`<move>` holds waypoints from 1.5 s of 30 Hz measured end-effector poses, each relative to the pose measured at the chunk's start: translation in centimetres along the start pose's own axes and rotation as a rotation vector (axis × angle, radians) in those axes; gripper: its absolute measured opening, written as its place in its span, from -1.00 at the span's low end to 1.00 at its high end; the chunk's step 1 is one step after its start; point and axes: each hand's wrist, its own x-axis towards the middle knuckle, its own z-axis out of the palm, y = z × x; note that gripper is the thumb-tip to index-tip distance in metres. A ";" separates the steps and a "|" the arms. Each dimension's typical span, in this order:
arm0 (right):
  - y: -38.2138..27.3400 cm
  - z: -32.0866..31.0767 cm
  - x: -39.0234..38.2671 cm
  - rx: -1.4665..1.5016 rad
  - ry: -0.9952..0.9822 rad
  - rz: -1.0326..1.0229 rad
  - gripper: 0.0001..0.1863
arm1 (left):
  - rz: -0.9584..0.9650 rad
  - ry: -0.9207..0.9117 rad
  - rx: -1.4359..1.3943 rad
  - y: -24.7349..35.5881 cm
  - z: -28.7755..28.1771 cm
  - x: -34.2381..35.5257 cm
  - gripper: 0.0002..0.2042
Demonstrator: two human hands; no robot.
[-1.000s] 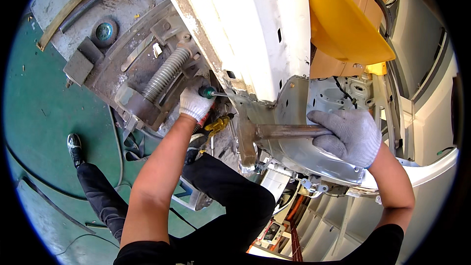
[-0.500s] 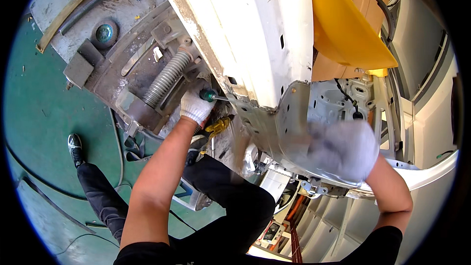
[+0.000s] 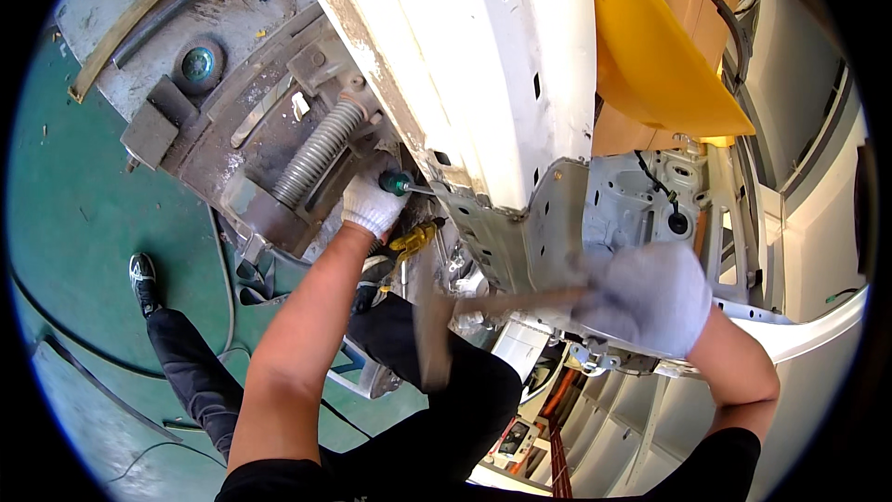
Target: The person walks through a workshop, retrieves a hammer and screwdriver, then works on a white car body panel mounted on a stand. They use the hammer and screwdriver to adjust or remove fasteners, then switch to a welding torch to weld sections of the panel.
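Observation:
My left hand (image 3: 370,200), in a white knit glove, grips a green-handled screwdriver (image 3: 395,182); its shaft reaches to the edge of the white car body panel (image 3: 502,74) near a grey metal bracket (image 3: 557,204). My right hand (image 3: 641,297), gloved and blurred, is closed on the wooden-looking handle of a hammer (image 3: 506,299), whose smeared head hangs over my knee, below and right of the screwdriver. A yellow-handled tool (image 3: 413,240) lies just below my left hand among dirty metal parts.
A rusty fixture with a coil spring (image 3: 316,153) stands at left on a metal platform (image 3: 102,28). Cables (image 3: 218,307) cross the green floor (image 3: 74,204). A yellow sheet (image 3: 660,56) and open body structure (image 3: 799,177) are at right; my legs (image 3: 465,381) are below.
The hammer and my right hand have swung down toward me, blurring. The white panel appears slightly shifted rightward. My left hand and screwdriver have barely moved.

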 end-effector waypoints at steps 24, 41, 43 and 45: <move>0.6 0.8 0.1 -0.043 -0.170 0.169 -0.51 | 0.075 0.045 -0.016 -0.1 0.0 0.2 -0.82; 1.8 0.8 -0.9 -0.146 -0.016 0.078 -0.36 | 0.098 0.047 -0.029 -0.2 0.1 0.0 -0.83; 2.4 1.4 -1.4 -0.134 -0.005 0.086 -0.36 | 0.111 0.064 -0.003 0.1 0.0 -0.2 -0.84; 0.8 -0.6 -1.0 -0.100 -0.090 -0.012 -0.37 | 0.133 0.065 -0.017 0.0 0.1 0.1 -0.84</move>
